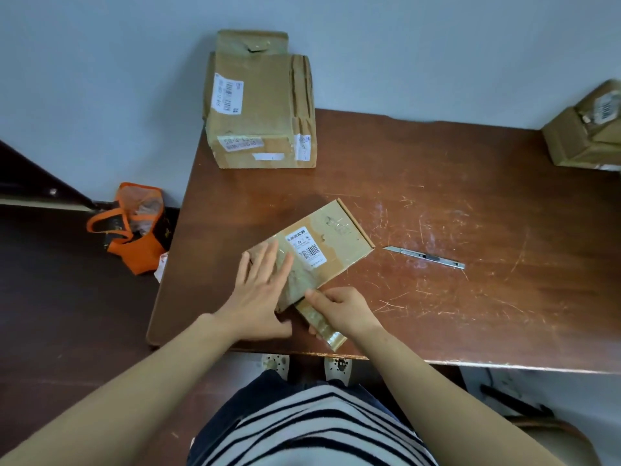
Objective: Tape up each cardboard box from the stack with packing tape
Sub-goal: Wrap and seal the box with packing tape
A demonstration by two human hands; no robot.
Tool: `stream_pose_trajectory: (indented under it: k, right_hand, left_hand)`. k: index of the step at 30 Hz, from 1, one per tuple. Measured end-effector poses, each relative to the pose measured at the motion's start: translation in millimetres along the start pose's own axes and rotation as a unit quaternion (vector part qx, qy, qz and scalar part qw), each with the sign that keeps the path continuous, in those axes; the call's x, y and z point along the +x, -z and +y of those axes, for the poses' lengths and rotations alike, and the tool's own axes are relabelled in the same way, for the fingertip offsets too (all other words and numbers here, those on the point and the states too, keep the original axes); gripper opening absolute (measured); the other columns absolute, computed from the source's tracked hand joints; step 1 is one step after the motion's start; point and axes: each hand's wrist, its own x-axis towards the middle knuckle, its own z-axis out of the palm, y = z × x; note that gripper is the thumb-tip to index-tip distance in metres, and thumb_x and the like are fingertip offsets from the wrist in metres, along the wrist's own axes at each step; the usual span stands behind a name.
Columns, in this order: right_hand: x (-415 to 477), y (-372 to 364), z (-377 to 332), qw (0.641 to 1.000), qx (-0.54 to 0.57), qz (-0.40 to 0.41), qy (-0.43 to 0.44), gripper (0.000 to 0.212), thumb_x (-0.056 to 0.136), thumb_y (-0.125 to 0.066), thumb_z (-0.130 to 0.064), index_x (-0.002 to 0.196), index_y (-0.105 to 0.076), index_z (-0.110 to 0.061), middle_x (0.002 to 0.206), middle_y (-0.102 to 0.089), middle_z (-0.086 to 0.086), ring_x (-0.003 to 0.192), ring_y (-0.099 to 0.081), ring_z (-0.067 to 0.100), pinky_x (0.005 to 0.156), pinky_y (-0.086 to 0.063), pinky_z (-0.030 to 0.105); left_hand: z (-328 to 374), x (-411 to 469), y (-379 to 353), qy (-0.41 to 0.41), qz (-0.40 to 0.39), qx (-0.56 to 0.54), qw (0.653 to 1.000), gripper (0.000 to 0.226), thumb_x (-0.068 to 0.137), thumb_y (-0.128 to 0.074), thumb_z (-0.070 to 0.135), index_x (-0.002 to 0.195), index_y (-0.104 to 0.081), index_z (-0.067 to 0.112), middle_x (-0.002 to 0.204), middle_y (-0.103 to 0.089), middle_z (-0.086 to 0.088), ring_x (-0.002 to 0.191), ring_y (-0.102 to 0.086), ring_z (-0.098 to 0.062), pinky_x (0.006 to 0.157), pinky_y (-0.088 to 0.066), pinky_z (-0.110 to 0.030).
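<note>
A flat cardboard box (331,235) with a barcode label lies at an angle near the table's front edge. My left hand (260,290) presses flat on its near left part, fingers straight. At the box's near corner my right hand (341,309) grips a roll of clear packing tape (322,326), and a strip of tape runs from the roll onto the box. A stack of larger cardboard boxes (255,105) stands at the table's far left corner. Another taped box (586,136) sits at the far right edge.
A metal utility knife (425,257) lies on the brown scratched table (437,203), right of the flat box. An orange bag (137,227) stands on the floor left of the table. A wall runs close behind the table.
</note>
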Motion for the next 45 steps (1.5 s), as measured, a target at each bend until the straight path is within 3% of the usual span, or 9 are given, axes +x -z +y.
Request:
stream_pose_trajectory:
  k: [3,5,8,12,27,30,34,37,45]
  right_hand:
    - [-9.8,2.8,-7.8,0.999,0.027,0.005,0.023,0.045,0.093,-0.059,-0.036,0.077,-0.065,0.006,0.051,-0.063,0.007,0.046,-0.057,0.022,0.058,-0.051,0.031]
    - [-20.8,7.4,-18.8,0.998,0.046,0.004,0.051,0.044,0.093,-0.059,-0.034,0.061,-0.062,-0.005,0.048,-0.06,0.004,0.044,-0.054,0.018,0.051,-0.048,0.025]
    - [-42.3,17.5,-44.0,0.991,0.099,-0.009,0.084,0.035,0.093,-0.06,-0.027,0.064,-0.062,-0.008,0.051,-0.061,0.004,0.043,-0.054,0.013,0.045,-0.043,0.018]
    - [-53.4,25.1,-75.5,0.983,0.103,-0.036,0.151,0.028,0.095,-0.052,-0.01,0.071,-0.065,-0.005,0.056,-0.062,0.007,0.049,-0.055,0.016,0.047,-0.044,0.017]
    - [6.1,7.1,-44.2,0.996,-0.063,-0.017,0.067,0.036,0.096,-0.052,-0.026,0.068,-0.06,-0.005,0.046,-0.062,0.005,0.038,-0.054,0.017,0.048,-0.05,0.026]
    - [18.6,1.4,-54.3,0.995,-0.078,-0.031,0.062,0.033,0.096,-0.05,-0.025,0.07,-0.062,-0.006,0.046,-0.062,0.003,0.039,-0.056,0.017,0.05,-0.052,0.025]
    - [22.5,-1.9,-58.7,0.995,-0.066,-0.039,0.07,0.031,0.097,-0.046,-0.017,0.074,-0.06,-0.004,0.045,-0.06,0.004,0.038,-0.056,0.016,0.046,-0.05,0.024]
    - [23.1,-0.5,-58.9,0.996,-0.043,-0.045,0.068,0.026,0.094,-0.04,-0.003,0.076,-0.059,0.001,0.047,-0.06,0.008,0.039,-0.056,0.017,0.047,-0.05,0.025]
    - [27.2,1.9,-55.9,0.993,0.007,-0.068,0.091,0.02,0.097,-0.041,-0.003,0.087,-0.057,0.0,0.046,-0.06,0.005,0.039,-0.056,0.016,0.046,-0.051,0.025]
  left_hand:
    - [1.3,-6.2,-11.1,-0.011,0.061,0.069,0.996,0.13,0.051,-0.077,0.063,0.15,-0.019,0.001,0.158,-0.014,-0.016,0.146,-0.013,-0.027,0.117,-0.001,-0.041]
    - [1.8,-7.7,-9.6,-0.022,0.135,0.037,0.99,0.106,0.049,-0.085,0.05,0.136,-0.047,0.001,0.142,-0.048,-0.015,0.13,-0.048,-0.026,0.111,-0.026,-0.04]
    - [16.4,-16.5,2.4,-0.03,0.239,-0.067,0.968,0.071,0.06,-0.069,0.036,0.125,-0.058,0.01,0.123,-0.06,-0.004,0.11,-0.058,-0.021,0.092,-0.051,-0.036]
    - [32.9,-28.8,20.3,0.019,0.284,-0.123,0.951,0.056,0.063,-0.072,0.033,0.115,-0.062,0.017,0.113,-0.066,0.004,0.099,-0.066,-0.019,0.07,-0.052,-0.024]
    - [10.5,-16.3,47.2,0.125,0.154,-0.266,0.943,0.066,0.082,-0.069,0.031,0.14,-0.04,0.025,0.134,-0.053,0.005,0.121,-0.052,-0.02,0.092,-0.043,-0.031]
    - [5.1,-16.1,63.5,0.143,0.04,-0.234,0.961,0.093,0.08,-0.06,0.039,0.153,-0.007,0.019,0.158,-0.016,0.0,0.143,-0.022,-0.023,0.113,-0.028,-0.038]
    - [31.7,1.6,80.6,0.105,0.172,-0.093,0.975,0.073,0.094,-0.021,0.049,0.153,0.001,0.013,0.162,0.0,-0.002,0.148,0.003,-0.016,0.119,-0.001,-0.037]
    - [39.2,24.0,72.8,0.101,0.15,-0.004,0.983,0.081,0.085,0.011,0.063,0.152,0.01,0.017,0.161,0.012,0.0,0.147,0.013,-0.014,0.117,0.011,-0.038]
    - [34.7,28.4,77.7,0.115,0.045,-0.021,0.992,0.075,0.093,-0.005,0.061,0.151,0.016,0.02,0.16,0.015,-0.001,0.146,0.016,-0.014,0.116,0.015,-0.044]
